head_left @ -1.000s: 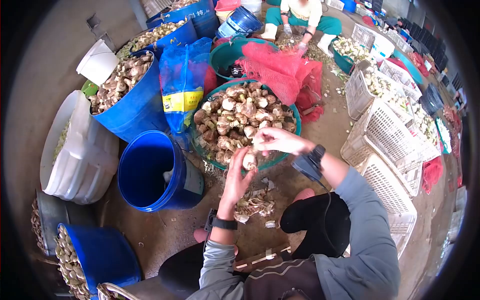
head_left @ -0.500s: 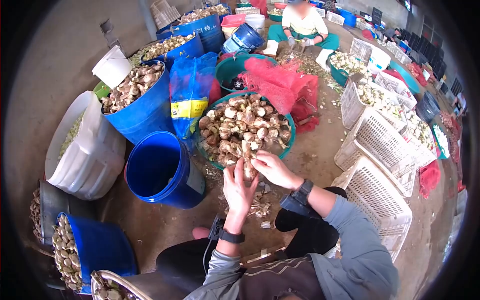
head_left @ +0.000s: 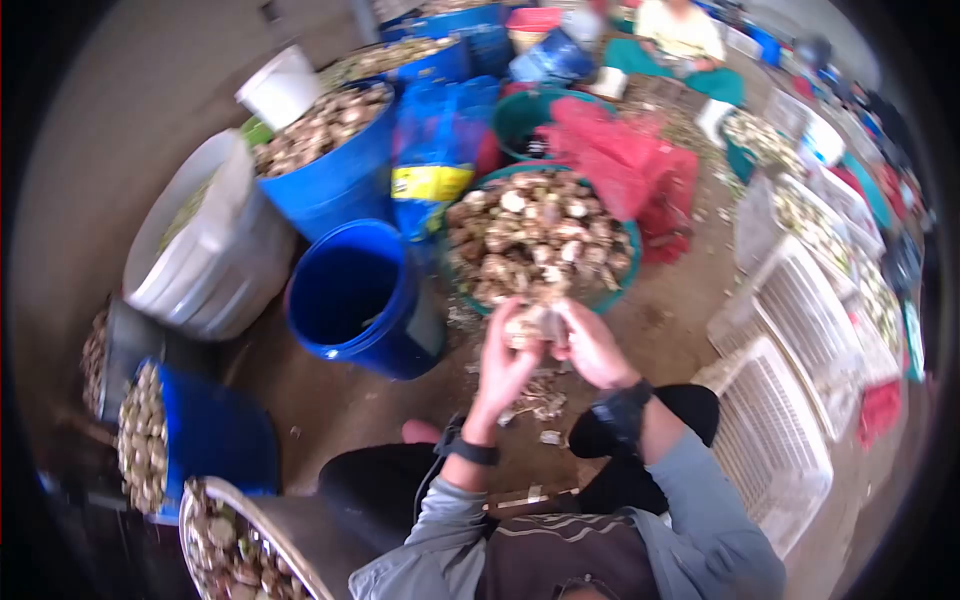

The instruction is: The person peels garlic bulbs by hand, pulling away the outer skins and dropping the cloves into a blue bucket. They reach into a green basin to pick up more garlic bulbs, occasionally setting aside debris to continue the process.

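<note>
In front of me my left hand (head_left: 506, 362) is closed around a pale, brown-skinned bulb (head_left: 522, 330). My right hand (head_left: 592, 352) meets it from the right, its fingers bent and pressed at the bulb; motion blur hides the exact grip. Just beyond both hands is a green tub (head_left: 628, 270) heaped with similar brown and whitish bulbs (head_left: 530, 225). Peelings (head_left: 540, 397) lie on the floor below my hands. To the left of the tub stands a tall blue bucket (head_left: 425, 335), with its inside mostly dark.
Blue drums (head_left: 325, 185) full of bulbs and a large white container (head_left: 225, 265) line the left. Red mesh sacking (head_left: 625, 165) drapes beside the tub. White crates (head_left: 765, 435) stand on the right. Another person (head_left: 680, 35) sits at the back.
My view has swung, so the surroundings appear shifted, and the picture is blurrier. The bulb, upright with its stalk showing before, now sits lower between my hands, its stalk no longer distinct.
</note>
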A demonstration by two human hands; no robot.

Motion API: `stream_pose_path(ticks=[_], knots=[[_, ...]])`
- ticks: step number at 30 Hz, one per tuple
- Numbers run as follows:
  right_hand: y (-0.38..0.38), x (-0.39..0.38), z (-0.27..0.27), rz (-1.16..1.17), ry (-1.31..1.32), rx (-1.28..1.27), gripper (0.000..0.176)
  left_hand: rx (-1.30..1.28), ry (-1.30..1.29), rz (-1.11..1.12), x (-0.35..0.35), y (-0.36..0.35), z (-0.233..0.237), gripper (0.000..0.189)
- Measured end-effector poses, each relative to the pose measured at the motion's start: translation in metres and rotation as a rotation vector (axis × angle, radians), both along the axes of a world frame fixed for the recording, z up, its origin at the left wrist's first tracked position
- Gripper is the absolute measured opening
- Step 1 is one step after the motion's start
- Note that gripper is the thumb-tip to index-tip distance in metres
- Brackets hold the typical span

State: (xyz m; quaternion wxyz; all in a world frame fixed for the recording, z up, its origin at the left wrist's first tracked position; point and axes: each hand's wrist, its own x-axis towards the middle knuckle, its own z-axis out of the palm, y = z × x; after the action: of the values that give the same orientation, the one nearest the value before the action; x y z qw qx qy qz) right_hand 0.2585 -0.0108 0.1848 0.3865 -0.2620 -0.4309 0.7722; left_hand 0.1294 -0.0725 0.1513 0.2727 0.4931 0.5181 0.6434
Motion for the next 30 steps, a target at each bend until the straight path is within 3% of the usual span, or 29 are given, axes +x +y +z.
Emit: stream_pose_path(ticks=[2,3,4,5,7,8,9,11,12,13,15,17,18,19,20,23,25,27,29,30], knots=[[0.014,0.002,-0.014,0.100,-0.060,0.026,0.027,0.031,0.292,-0.023,0.002,-0.004,0.018,0.057],[0.023,0.000,-0.025,0.198,-0.096,0.027,0.029,-0.013,0.055,-0.042,0.004,-0.002,0.012,0.048],[0.006,-0.006,0.004,0.103,-0.083,-0.086,0.024,0.021,-0.181,-0.077,0.008,0.002,0.004,0.043],[0.013,-0.003,-0.019,0.093,-0.173,0.034,0.021,0.070,-0.416,-0.124,0.008,0.007,0.000,0.040],[0.009,0.001,-0.011,-0.066,-0.463,0.753,0.022,-0.169,-0.767,-0.169,0.007,0.003,0.013,0.044],[0.011,0.001,-0.011,-0.054,-0.426,0.719,0.023,-0.292,-0.881,-0.245,0.002,0.005,0.015,0.047],[0.010,0.002,-0.013,-0.043,-0.394,0.679,0.024,-0.295,-0.856,-0.394,-0.009,0.006,0.006,0.047],[0.008,-0.002,-0.026,-0.053,-0.317,0.544,0.024,-0.371,-0.676,-0.220,-0.004,-0.001,0.013,0.047],[0.007,-0.003,-0.028,-0.025,-0.256,0.294,0.022,-0.129,-0.390,-0.066,0.007,-0.009,0.020,0.050],[0.006,-0.005,-0.027,0.001,-0.191,0.048,0.021,0.069,0.208,0.242,0.006,-0.004,0.021,0.049],[0.002,-0.005,-0.020,0.074,-0.341,0.128,0.018,-0.135,0.275,0.166,-0.007,-0.010,0.011,0.056],[0.008,0.002,-0.025,0.221,-0.193,0.004,0.017,-0.079,-0.160,0.035,-0.015,-0.002,-0.009,0.037],[0.009,0.002,-0.033,0.210,-0.197,-0.004,0.017,-0.188,-0.538,-0.304,-0.029,-0.002,-0.012,0.041],[0.012,0.000,-0.041,0.288,-0.003,-0.142,0.017,-0.295,-0.919,-0.644,-0.043,-0.001,-0.016,0.050],[0.014,0.002,-0.046,0.359,0.190,-0.279,0.018,-0.430,-0.971,-0.549,-0.040,0.001,-0.007,0.066],[0.010,-0.012,-0.037,0.095,-0.012,-0.061,0.023,-0.548,-0.614,-0.287,-0.034,-0.005,0.008,0.068],[0.003,-0.014,-0.039,0.009,-0.199,0.403,0.028,-0.506,-0.286,-0.139,-0.026,-0.006,-0.004,0.054],[0.000,-0.013,-0.029,0.027,-0.271,0.659,0.027,-0.154,-0.149,0.079,-0.011,0.003,-0.022,0.046],[0.004,-0.010,-0.033,0.032,-0.027,0.181,0.030,-0.227,-0.279,0.091,-0.010,0.003,-0.019,0.039],[0.014,-0.006,-0.039,0.064,0.036,0.066,0.035,-0.223,-0.295,0.044,-0.008,0.002,-0.009,0.034]])
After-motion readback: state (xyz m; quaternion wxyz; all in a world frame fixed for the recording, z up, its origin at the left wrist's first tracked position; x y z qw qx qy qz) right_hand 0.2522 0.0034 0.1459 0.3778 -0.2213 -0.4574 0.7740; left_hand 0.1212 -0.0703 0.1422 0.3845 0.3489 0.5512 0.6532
